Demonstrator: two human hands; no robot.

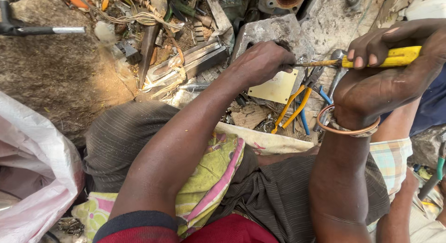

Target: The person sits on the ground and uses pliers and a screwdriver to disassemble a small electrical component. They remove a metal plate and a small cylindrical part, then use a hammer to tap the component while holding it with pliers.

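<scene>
The person's right hand (390, 66) is wrapped tight around the yellow plastic handle of a screwdriver (395, 57), fingers curled over the top and thumb underneath, so that grip is clamped fully shut on the tool. The thin metal shaft runs leftward from that grip toward the left hand (262, 62), which is closed in a fist around something small at the shaft's tip. What the left grip holds is hidden inside the fingers, so the part itself cannot be told; only that the fist is closed on it and that the tip disappears into it.

Directly below the left grip lies a flat pale yellow rectangular plate (275, 87), and behind the fist stands a grey slab of cast metal (274, 31). Below the shaft, between the two grips, lie pliers with yellow handles (292, 106) and a second tool with blue handles (304, 117). A copper-coloured bangle (348, 127) circles the right wrist. Far to the left of both grips sits a white plastic bag (32, 173).

As a judgement, the work looks mid-way: the tool is engaged and both hands are braced, yet whether the tip has driven, loosened or pried anything cannot be seen. No freed fastener or separated piece shows beside the grips, so the working of the held part seems not yet finished.
</scene>
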